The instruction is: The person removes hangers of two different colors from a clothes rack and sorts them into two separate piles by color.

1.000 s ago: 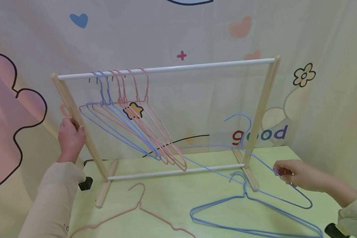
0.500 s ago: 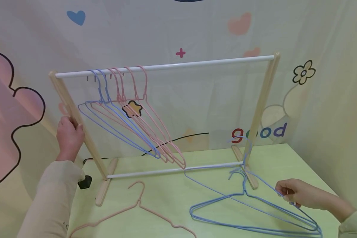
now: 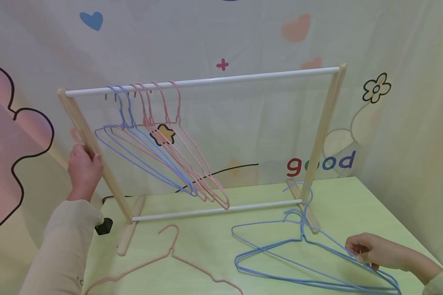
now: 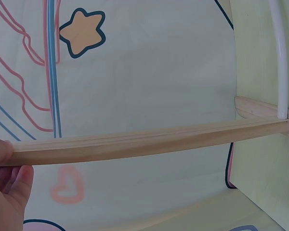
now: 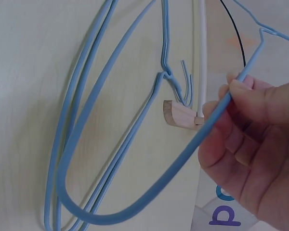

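Note:
My left hand point(image 3: 85, 170) grips the left wooden post point(image 3: 112, 186) of a small clothes rack; the left wrist view shows fingers and thumb around the wood. At the right, my right hand point(image 3: 378, 250) pinches one arm of a blue clothes hanger point(image 5: 183, 156) between thumb and fingers. That hanger is tilted just above several stacked blue hangers point(image 5: 166, 38) on the table, its hook near theirs. Whether it touches them I cannot tell. On the rack's white top rod point(image 3: 258, 76) hang blue hangers point(image 3: 130, 112) and pink hangers point(image 3: 179, 110), bunched toward the left.
A pink hanger point(image 3: 172, 248) lies on the pale green table point(image 3: 206, 237) at the front, left of the blue stack. The rack's lower white bar point(image 3: 218, 211) crosses behind them. A printed curtain point(image 3: 258, 119) hangs at the back.
My right hand has lowered the blue hanger from in front of the rack's right post down over the blue stack. The left hand keeps its grip on the post.

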A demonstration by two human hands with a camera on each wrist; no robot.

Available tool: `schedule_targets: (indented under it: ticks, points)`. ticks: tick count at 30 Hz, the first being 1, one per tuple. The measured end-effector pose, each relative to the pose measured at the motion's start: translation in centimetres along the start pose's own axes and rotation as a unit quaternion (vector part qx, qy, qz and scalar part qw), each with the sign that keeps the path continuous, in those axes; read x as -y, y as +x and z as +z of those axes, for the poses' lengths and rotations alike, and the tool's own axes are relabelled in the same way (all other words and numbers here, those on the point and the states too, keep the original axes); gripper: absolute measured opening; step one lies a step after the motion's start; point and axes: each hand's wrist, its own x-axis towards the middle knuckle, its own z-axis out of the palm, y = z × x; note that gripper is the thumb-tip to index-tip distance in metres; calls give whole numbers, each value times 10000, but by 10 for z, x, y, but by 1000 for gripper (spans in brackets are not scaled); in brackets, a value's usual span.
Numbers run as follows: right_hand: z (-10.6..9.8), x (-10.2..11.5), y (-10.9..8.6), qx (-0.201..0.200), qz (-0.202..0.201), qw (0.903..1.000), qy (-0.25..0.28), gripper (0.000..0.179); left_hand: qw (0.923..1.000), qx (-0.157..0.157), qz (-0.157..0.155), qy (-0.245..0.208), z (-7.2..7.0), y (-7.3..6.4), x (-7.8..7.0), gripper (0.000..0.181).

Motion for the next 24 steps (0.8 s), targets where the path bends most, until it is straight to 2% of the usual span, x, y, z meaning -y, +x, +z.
schedule_targets:
  ticks: [8, 16, 21, 24]
  points:
    - [-2, -12, -4, -26, 103, 9999, -14, 10, 9999, -114, 92, 15, 0, 1, 0, 31]
    - [-2, -29, 0, -421, -185, 9973, -565, 14, 9999, -59, 117, 46, 0, 0, 0, 31]
    - [1, -40, 6, -857, -219, 9912, -981, 16, 9998, -110, 134, 32, -1, 0, -1, 31]
    - [3, -47, 11, -1223, -386, 9800, -1524, 21, 9999, -89, 106, 39, -1, 0, -1, 31]
